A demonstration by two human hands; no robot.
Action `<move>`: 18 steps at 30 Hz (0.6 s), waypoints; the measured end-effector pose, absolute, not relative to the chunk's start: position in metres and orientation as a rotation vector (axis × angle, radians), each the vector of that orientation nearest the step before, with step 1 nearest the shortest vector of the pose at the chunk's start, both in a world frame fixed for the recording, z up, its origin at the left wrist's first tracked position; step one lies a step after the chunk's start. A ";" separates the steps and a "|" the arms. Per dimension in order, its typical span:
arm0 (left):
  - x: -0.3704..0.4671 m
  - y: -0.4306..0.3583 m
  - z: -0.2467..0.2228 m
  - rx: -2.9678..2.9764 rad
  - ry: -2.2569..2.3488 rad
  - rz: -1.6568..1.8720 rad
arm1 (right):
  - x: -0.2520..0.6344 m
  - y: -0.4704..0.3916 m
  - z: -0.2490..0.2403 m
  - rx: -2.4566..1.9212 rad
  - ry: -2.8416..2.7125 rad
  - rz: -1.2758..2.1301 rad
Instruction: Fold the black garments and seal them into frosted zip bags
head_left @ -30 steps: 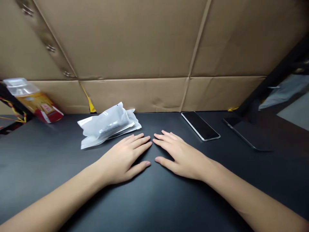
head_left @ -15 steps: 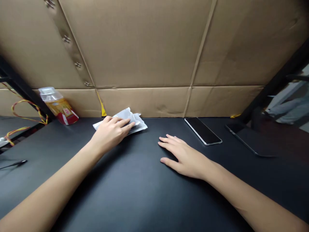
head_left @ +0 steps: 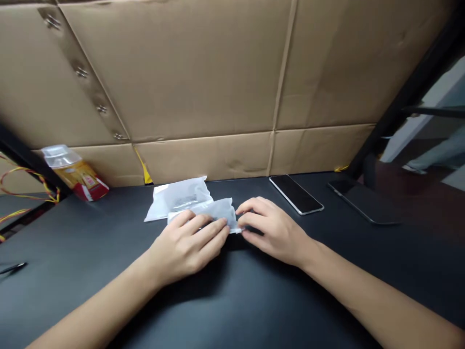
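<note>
A frosted translucent plastic bag (head_left: 221, 209) is between my two hands on the black tabletop. My left hand (head_left: 191, 242) grips it from the near side, with its fingers over the bag and the thumb hidden. At the bag's right end, the curled fingers of my right hand (head_left: 272, 230) pinch its edge. A second frosted plastic bag (head_left: 181, 194) lies flat just behind, touching or partly under the first; something dark shows faintly through it.
Behind stands a cardboard wall (head_left: 181, 87). At left are a bottle with a red and yellow label (head_left: 80, 177), coloured wires (head_left: 25, 177) and a black cable end (head_left: 14, 268). A phone (head_left: 296, 194) and another dark flat device (head_left: 359, 201) lie right. Beyond, a person's leg (head_left: 436, 152) shows.
One bag has come toward me in my left hand, apart from the other left behind. My right hand has gone from spread fingers to pinching the bag's edge. The camera view has shifted slightly.
</note>
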State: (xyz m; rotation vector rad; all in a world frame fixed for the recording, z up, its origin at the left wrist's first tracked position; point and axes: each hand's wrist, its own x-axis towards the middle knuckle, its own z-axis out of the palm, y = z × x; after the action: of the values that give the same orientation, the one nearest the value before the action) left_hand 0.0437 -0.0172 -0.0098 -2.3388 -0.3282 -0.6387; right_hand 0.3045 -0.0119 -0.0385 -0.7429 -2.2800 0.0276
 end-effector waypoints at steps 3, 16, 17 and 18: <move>0.053 -0.018 -0.018 -2.397 -0.460 -0.593 | 0.302 -0.012 -0.044 -0.754 -2.333 0.057; 0.053 -0.020 -0.013 -2.337 -0.438 -0.717 | 0.297 -0.015 -0.040 -0.763 -2.268 -0.001; 0.049 -0.017 -0.010 -2.325 -0.444 -0.734 | 0.300 -0.013 -0.038 -0.792 -2.246 0.000; 0.045 -0.013 -0.007 -2.305 -0.451 -0.758 | 0.305 -0.011 -0.035 -0.821 -2.212 0.017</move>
State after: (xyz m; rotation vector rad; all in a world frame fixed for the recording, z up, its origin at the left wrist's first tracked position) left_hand 0.0454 -0.0128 -0.0073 -2.3047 -0.4510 -0.7582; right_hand 0.3047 -0.0106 -0.0348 -0.8210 -2.2120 0.0174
